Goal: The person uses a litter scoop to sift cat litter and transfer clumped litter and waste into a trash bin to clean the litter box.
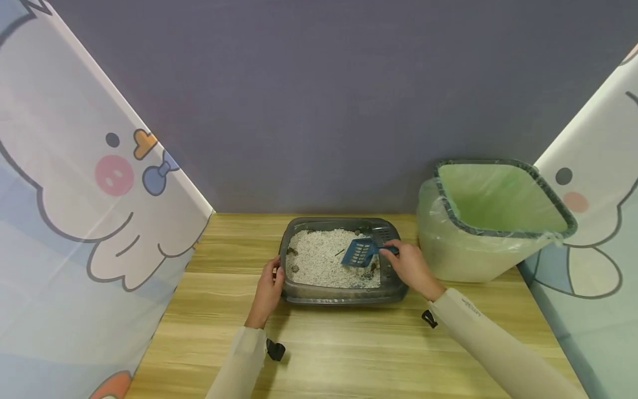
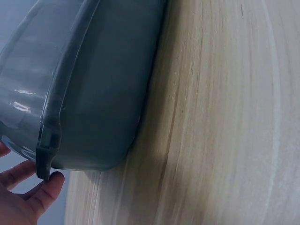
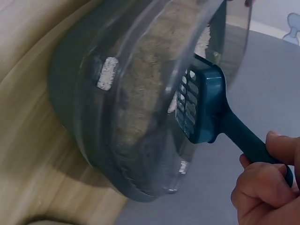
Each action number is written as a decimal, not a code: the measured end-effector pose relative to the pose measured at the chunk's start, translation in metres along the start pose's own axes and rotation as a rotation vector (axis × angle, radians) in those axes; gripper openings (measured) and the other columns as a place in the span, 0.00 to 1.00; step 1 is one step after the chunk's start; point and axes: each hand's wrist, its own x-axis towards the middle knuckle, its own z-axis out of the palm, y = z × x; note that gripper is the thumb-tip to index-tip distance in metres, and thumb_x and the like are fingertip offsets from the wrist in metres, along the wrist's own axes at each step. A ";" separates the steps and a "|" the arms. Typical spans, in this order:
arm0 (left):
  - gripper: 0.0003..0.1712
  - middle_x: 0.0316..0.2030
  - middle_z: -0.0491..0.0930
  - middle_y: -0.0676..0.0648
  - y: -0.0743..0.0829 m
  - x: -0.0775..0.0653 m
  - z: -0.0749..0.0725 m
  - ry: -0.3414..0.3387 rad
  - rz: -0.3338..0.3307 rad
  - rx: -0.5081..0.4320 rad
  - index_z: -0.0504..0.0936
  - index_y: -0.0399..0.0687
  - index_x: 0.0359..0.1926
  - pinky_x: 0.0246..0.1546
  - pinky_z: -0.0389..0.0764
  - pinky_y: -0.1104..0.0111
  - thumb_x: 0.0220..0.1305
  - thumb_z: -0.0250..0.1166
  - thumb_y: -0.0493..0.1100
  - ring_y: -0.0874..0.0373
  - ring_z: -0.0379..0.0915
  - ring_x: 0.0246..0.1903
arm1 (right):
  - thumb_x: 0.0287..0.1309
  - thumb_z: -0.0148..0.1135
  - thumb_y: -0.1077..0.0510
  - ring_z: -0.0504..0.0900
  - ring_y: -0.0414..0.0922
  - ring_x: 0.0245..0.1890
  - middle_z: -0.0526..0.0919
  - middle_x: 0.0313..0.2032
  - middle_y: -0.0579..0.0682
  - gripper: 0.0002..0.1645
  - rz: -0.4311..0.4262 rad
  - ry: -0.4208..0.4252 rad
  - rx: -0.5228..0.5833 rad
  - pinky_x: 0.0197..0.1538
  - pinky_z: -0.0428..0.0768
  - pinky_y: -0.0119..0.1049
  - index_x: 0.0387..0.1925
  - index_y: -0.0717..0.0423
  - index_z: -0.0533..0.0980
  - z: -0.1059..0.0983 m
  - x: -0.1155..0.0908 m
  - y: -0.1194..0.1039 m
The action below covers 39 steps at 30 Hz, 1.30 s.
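A grey litter box [image 1: 344, 296] with pale litter [image 1: 319, 255] stands on the wooden table. In the head view, my right hand [image 1: 410, 269] grips the handle of a blue slotted litter scoop [image 1: 360, 252], whose head is over the right half of the litter. The right wrist view shows the fingers curled round the handle of the scoop [image 3: 211, 103]. My left hand [image 1: 268, 291] holds the left edge of the box, with thumb and fingers on either side of the rim [image 2: 44, 159] in the left wrist view. Small brown clumps [image 1: 295, 269] lie in the litter.
To the right of the box stands a pale green bin [image 1: 448, 255] lined with a clear bag, its dark rim wide open. A grey wall [image 1: 319, 111] rises behind the wooden table [image 1: 344, 354]. Cartoon-printed panels [image 1: 75, 166] close off both sides.
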 end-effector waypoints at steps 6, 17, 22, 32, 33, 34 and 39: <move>0.26 0.57 0.69 0.40 0.000 0.000 0.000 0.009 0.011 -0.005 0.61 0.42 0.68 0.40 0.75 0.57 0.75 0.45 0.48 0.50 0.73 0.43 | 0.67 0.55 0.51 0.60 0.41 0.08 0.68 0.10 0.47 0.22 0.068 -0.101 0.055 0.16 0.65 0.37 0.55 0.63 0.74 0.014 0.015 0.005; 0.25 0.56 0.69 0.40 -0.002 0.000 0.000 0.019 0.011 -0.003 0.62 0.42 0.67 0.39 0.75 0.57 0.75 0.45 0.47 0.50 0.73 0.42 | 0.69 0.52 0.53 0.65 0.42 0.10 0.74 0.17 0.50 0.24 0.100 -0.266 -0.110 0.33 0.71 0.44 0.58 0.66 0.71 0.031 0.040 -0.012; 0.25 0.55 0.70 0.40 -0.002 0.001 0.000 0.019 0.023 -0.011 0.62 0.42 0.67 0.38 0.76 0.58 0.75 0.46 0.47 0.50 0.73 0.41 | 0.70 0.51 0.53 0.65 0.42 0.11 0.73 0.18 0.50 0.23 0.125 -0.296 -0.089 0.32 0.71 0.43 0.58 0.66 0.71 0.039 0.053 -0.021; 0.24 0.55 0.70 0.40 -0.001 0.002 0.001 0.016 0.027 -0.006 0.62 0.41 0.67 0.39 0.76 0.57 0.75 0.46 0.45 0.50 0.73 0.41 | 0.71 0.48 0.57 0.66 0.41 0.16 0.79 0.49 0.58 0.21 0.051 -0.398 -0.152 0.26 0.68 0.38 0.61 0.58 0.70 0.056 0.082 -0.033; 0.24 0.55 0.70 0.40 -0.001 0.002 0.001 0.014 0.028 -0.008 0.62 0.41 0.67 0.39 0.76 0.57 0.75 0.46 0.45 0.50 0.73 0.41 | 0.71 0.47 0.57 0.66 0.41 0.17 0.77 0.50 0.57 0.21 0.035 -0.409 -0.158 0.26 0.67 0.38 0.62 0.59 0.70 0.057 0.084 -0.035; 0.24 0.55 0.70 0.40 0.000 0.002 0.001 0.013 0.028 -0.009 0.62 0.41 0.67 0.39 0.75 0.57 0.75 0.46 0.45 0.50 0.73 0.41 | 0.71 0.46 0.57 0.65 0.41 0.16 0.77 0.50 0.57 0.21 0.032 -0.422 -0.160 0.25 0.67 0.38 0.62 0.60 0.70 0.058 0.086 -0.038; 0.24 0.54 0.71 0.41 0.001 0.002 0.001 0.019 0.021 -0.016 0.63 0.41 0.67 0.38 0.75 0.57 0.75 0.46 0.45 0.51 0.73 0.41 | 0.72 0.45 0.58 0.67 0.41 0.18 0.79 0.44 0.55 0.21 0.028 -0.498 -0.163 0.26 0.66 0.38 0.61 0.60 0.70 0.063 0.093 -0.047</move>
